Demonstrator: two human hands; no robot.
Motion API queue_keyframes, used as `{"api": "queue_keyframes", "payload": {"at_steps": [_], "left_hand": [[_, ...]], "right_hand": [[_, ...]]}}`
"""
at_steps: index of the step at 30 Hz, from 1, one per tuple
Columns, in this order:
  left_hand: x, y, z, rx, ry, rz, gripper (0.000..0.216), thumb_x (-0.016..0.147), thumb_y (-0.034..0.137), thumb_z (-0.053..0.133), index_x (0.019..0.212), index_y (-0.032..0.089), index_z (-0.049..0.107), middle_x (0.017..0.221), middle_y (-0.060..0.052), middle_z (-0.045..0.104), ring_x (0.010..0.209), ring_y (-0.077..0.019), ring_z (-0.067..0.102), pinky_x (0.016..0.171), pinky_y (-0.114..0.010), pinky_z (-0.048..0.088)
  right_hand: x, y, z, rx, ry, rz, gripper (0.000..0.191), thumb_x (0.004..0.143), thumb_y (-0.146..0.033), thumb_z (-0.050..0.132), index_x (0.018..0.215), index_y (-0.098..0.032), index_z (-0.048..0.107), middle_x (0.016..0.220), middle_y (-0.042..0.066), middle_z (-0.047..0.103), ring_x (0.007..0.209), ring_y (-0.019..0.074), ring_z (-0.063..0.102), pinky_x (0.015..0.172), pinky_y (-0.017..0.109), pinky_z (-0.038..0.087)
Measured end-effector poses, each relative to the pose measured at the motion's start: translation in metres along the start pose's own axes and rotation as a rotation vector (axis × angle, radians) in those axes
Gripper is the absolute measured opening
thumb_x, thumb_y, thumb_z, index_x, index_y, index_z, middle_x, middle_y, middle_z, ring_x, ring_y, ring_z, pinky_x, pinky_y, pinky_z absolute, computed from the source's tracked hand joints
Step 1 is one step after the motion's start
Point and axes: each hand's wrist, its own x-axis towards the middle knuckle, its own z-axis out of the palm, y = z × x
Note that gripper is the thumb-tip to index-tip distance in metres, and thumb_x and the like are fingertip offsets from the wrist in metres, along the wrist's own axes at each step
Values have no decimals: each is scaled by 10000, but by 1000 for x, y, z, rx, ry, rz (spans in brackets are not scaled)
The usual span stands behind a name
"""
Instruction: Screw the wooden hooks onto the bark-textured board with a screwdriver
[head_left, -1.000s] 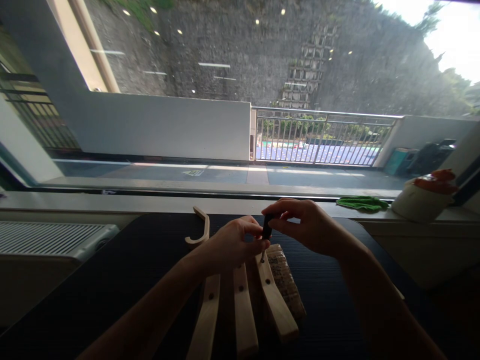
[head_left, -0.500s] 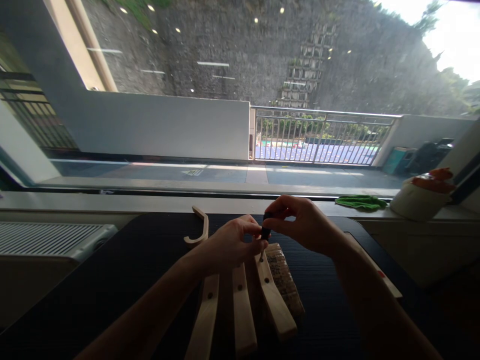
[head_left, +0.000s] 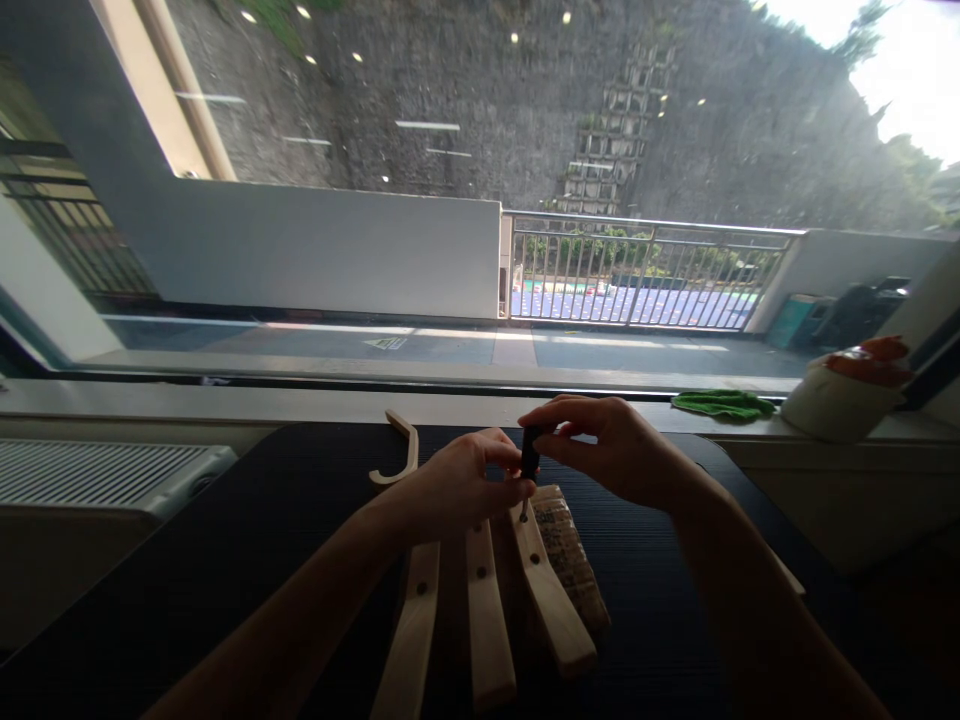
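Observation:
A black-handled screwdriver (head_left: 530, 452) stands upright, its metal shaft reaching a hole in the rightmost wooden piece (head_left: 555, 615). My left hand (head_left: 472, 480) pinches the lower part of the handle. With thumb and fingertips, my right hand (head_left: 607, 445) grips the handle near its top. Two more wooden pieces, a middle one (head_left: 487, 630) and a left one (head_left: 412, 630), lie alongside, each with a dark hole showing; their far ends are hidden by my left hand and forearm. Under the rightmost piece is a brown cardboard piece (head_left: 574, 560) with dark print.
The dark table (head_left: 300, 530) stands against a white windowsill (head_left: 225, 402). A hook-shaped wooden piece (head_left: 409, 455) lies towards its far edge. On the sill are a green cloth (head_left: 724, 403) and a pale pot (head_left: 836, 400). A white radiator (head_left: 112, 475) is at the left.
My right hand's fingers have shifted around the top of the screwdriver handle, the forefinger now stretching further left over it. My left hand has stayed nearly still.

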Motion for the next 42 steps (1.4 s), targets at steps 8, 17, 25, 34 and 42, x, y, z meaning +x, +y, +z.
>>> {"api": "queue_keyframes", "payload": {"at_steps": [8, 17, 25, 34, 42], "left_hand": [[3, -5, 1, 42, 28, 37, 329, 779, 472, 489, 885, 202, 643, 1001, -42, 553, 812, -158, 535, 688, -276, 428], [2, -3, 1, 33, 30, 35, 329, 782, 468, 485, 887, 196, 639, 993, -46, 563, 821, -166, 544, 690, -282, 432], [1, -2, 1, -18, 27, 21, 323, 780, 459, 496, 902, 193, 634, 1025, -52, 554, 844, -171, 543, 712, -301, 440], [-1, 4, -2, -1, 11, 15, 296, 784, 429, 494, 882, 187, 635, 1000, -50, 552, 854, -175, 542, 734, -305, 437], [-2, 6, -3, 6, -1, 0, 295, 775, 436, 494, 856, 194, 642, 1013, -41, 554, 846, -176, 541, 701, -282, 427]], "right_hand": [[1, -2, 6, -28, 42, 11, 225, 773, -285, 573, 980, -227, 641, 881, 5, 666, 788, 145, 604, 737, 306, 493], [3, 2, 10, -51, 117, 22, 232, 723, -347, 628, 904, -202, 637, 822, 19, 658, 723, 141, 599, 705, 318, 500], [0, -5, 2, -27, 30, -23, 271, 809, -237, 511, 1059, -235, 617, 995, 19, 651, 859, 154, 604, 769, 314, 497], [1, -1, 6, 31, 48, -2, 231, 780, -255, 557, 994, -216, 637, 924, 16, 664, 817, 155, 616, 733, 309, 511], [1, 0, 6, 14, 72, 6, 198, 744, -261, 608, 931, -198, 621, 878, 16, 650, 752, 128, 603, 725, 304, 509]]}}
